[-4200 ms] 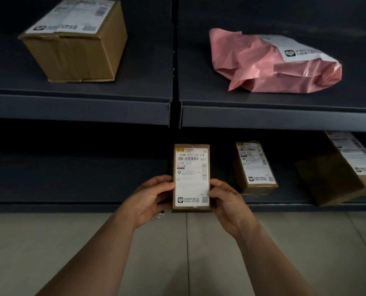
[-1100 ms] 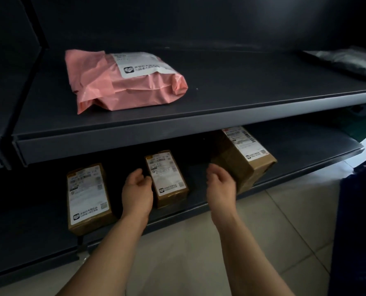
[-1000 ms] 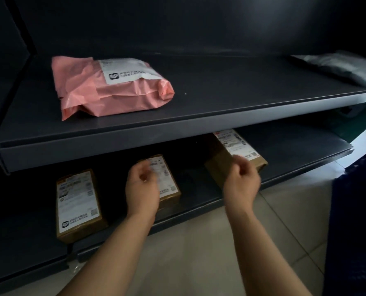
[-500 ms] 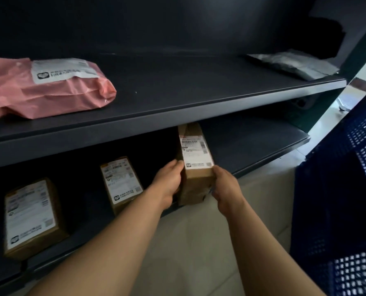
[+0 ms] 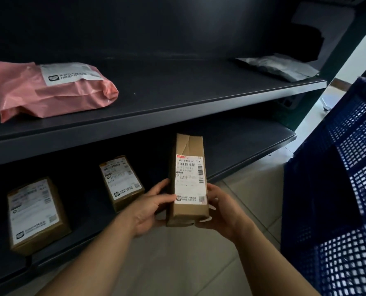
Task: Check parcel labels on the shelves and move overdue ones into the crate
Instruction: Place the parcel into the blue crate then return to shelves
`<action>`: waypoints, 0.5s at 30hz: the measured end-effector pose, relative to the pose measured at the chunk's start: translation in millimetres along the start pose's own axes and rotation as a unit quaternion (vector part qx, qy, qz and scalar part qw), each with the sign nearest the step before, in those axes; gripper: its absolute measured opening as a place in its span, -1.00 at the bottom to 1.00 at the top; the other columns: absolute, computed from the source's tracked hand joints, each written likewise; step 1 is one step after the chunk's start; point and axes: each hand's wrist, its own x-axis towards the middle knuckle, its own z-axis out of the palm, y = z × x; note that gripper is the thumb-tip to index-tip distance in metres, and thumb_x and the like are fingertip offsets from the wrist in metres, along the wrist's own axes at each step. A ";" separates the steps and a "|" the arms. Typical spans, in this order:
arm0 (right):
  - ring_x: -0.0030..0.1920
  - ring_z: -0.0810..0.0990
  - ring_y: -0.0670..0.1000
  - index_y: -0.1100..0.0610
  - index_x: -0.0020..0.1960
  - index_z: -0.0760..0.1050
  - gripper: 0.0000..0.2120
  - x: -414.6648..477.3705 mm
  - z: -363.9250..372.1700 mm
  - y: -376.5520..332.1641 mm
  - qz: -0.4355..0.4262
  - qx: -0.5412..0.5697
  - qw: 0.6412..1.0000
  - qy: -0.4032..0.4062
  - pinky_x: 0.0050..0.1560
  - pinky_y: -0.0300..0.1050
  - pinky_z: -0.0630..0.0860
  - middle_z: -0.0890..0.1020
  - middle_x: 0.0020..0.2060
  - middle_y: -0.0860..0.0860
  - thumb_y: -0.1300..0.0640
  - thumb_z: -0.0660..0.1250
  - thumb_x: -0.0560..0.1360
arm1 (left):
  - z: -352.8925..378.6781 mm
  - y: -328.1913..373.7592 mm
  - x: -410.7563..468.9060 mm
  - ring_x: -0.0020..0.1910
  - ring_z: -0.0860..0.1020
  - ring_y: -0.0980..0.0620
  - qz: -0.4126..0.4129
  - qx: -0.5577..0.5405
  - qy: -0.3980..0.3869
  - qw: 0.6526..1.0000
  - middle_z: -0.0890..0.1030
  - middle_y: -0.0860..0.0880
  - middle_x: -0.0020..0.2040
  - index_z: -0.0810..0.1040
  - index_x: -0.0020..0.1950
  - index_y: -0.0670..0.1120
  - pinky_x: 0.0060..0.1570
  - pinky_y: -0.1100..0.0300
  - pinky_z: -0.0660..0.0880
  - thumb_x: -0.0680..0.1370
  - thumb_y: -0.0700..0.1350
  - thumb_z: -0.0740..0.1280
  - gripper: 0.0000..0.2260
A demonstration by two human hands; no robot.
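Left hand (image 5: 149, 207) and right hand (image 5: 221, 212) gripping a labelled box (image 5: 188, 182) by its sides, blue crate (image 5: 338, 189) at right

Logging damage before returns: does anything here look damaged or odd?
The cardboard box held between the left hand and right hand has creases across its far end, above the label. Nothing else stands out.

I note dark grey metal shelving: an upper shelf (image 5: 177, 99) with a lower shelf (image 5: 241, 142) beneath it, backed by a dark panel (image 5: 156, 28). The floor (image 5: 177, 263) is pale tile with visible joints. The unit sits in shade. Daylight enters past its right-hand upright (image 5: 346, 50).
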 end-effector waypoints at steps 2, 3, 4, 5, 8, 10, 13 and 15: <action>0.18 0.54 0.16 -0.03 0.17 0.53 -0.65 -1.2 -2.6 3.4 0.004 0.012 1.000 -0.005 0.15 0.28 0.53 0.59 0.13 0.10 0.23 0.17 0.47 | -2.6 -3.3 -2.0 0.30 0.45 -0.06 -0.003 -0.014 -0.022 1.000 0.62 -0.01 0.20 0.42 0.35 0.21 0.03 -0.17 0.55 0.45 -0.24 0.40 -0.44; 0.19 0.54 0.16 -0.01 0.18 0.53 -0.64 -1.3 -3.1 4.9 0.007 0.014 1.000 -0.007 0.14 0.28 0.54 0.59 0.14 0.11 0.24 0.18 0.46 | -2.6 -4.9 -2.4 0.31 0.44 -0.06 -0.001 -0.021 -0.026 0.999 0.61 -0.01 0.21 0.43 0.35 0.21 0.02 -0.19 0.55 0.45 -0.26 0.39 -0.44; 0.20 0.53 0.16 0.00 0.20 0.51 -0.63 -1.8 -3.4 5.9 0.009 0.014 1.000 -0.007 0.13 0.29 0.53 0.59 0.15 0.11 0.25 0.18 0.45 | -1.9 -5.8 -3.3 0.32 0.43 -0.07 0.001 -0.025 -0.029 0.999 0.60 -0.02 0.22 0.43 0.34 0.22 0.01 -0.19 0.55 0.44 -0.27 0.39 -0.43; 0.20 0.53 0.17 0.02 0.21 0.50 -0.62 -2.3 -3.0 6.6 0.010 0.012 1.000 -0.006 0.14 0.30 0.52 0.59 0.15 0.12 0.26 0.19 0.45 | -1.2 -6.3 -4.1 0.32 0.43 -0.07 0.003 -0.026 -0.030 0.999 0.59 -0.03 0.24 0.44 0.34 0.22 0.01 -0.19 0.55 0.44 -0.27 0.38 -0.43; 0.20 0.53 0.17 0.05 0.18 0.51 -0.66 -4.9 -1.3 8.0 0.011 0.011 1.000 -0.004 0.17 0.33 0.50 0.59 0.13 0.12 0.25 0.17 0.46 | 0.5 -6.9 -7.2 0.29 0.46 -0.08 0.002 -0.026 -0.035 0.999 0.59 -0.06 0.24 0.44 0.33 0.22 -0.08 -0.11 0.55 0.44 -0.28 0.36 -0.44; 0.19 0.53 0.16 0.03 0.11 0.52 -0.73 -6.3 1.0 8.3 0.011 0.018 1.000 0.000 0.18 0.32 0.48 0.60 0.10 0.11 0.21 0.15 0.48 | 0.4 -6.5 -8.5 0.27 0.48 -0.08 0.004 -0.021 -0.036 0.999 0.61 -0.06 0.21 0.44 0.33 0.20 -0.13 -0.06 0.54 0.45 -0.29 0.35 -0.45; 0.17 0.53 0.16 0.00 0.03 0.50 -0.81 -7.5 5.1 7.8 0.011 0.031 0.999 0.009 0.17 0.29 0.46 0.60 0.05 0.10 0.15 0.13 0.52 | 0.4 -5.1 -8.6 0.22 0.52 -0.10 0.012 -0.028 -0.034 0.999 0.65 -0.07 0.16 0.45 0.32 0.17 -0.12 -0.07 0.54 0.46 -0.32 0.32 -0.46; 0.17 0.53 0.16 0.00 0.03 0.49 -0.82 -7.5 7.3 7.6 0.009 0.032 0.999 0.012 0.16 0.28 0.47 0.60 0.05 0.11 0.13 0.13 0.53 | -0.3 -4.2 -8.4 0.22 0.52 -0.11 0.017 -0.032 -0.034 0.999 0.65 -0.07 0.14 0.46 0.33 0.16 -0.07 -0.09 0.54 0.46 -0.33 0.31 -0.46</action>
